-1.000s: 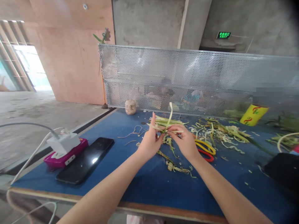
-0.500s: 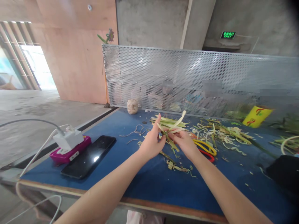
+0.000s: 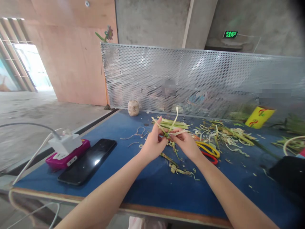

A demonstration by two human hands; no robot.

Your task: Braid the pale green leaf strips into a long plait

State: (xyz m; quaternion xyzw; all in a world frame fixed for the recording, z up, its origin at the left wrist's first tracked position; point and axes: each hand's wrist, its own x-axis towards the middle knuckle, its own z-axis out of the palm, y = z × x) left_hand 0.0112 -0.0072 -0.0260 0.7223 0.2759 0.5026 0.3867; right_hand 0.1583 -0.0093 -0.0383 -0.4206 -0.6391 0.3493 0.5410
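Observation:
Over the middle of the blue table (image 3: pixel 147 184), my left hand (image 3: pixel 153 143) and my right hand (image 3: pixel 187 143) meet on a small bundle of pale green leaf strips (image 3: pixel 170 130). Both hands pinch the strips, fingers closed on them. One thin strip curls upward from between the fingertips. Below the hands, twisted dry strip pieces (image 3: pixel 177 165) lie on the table. Behind the hands a flat pile of long strips (image 3: pixel 171 122) rests on the surface.
A black phone (image 3: pixel 88 160) and a pink box (image 3: pixel 66 157) with a white charger (image 3: pixel 64 143) lie at left. Yellow and red scissor handles (image 3: pixel 209 151), leaf scraps (image 3: pixel 228 135), a yellow container (image 3: pixel 259 117) and a black object (image 3: pixel 288 173) are at right. A perforated metal screen (image 3: pixel 202 82) backs the table.
The upright strip swung to the right, then came back to near vertical. Both hands stayed together on the bundle and shifted only slightly.

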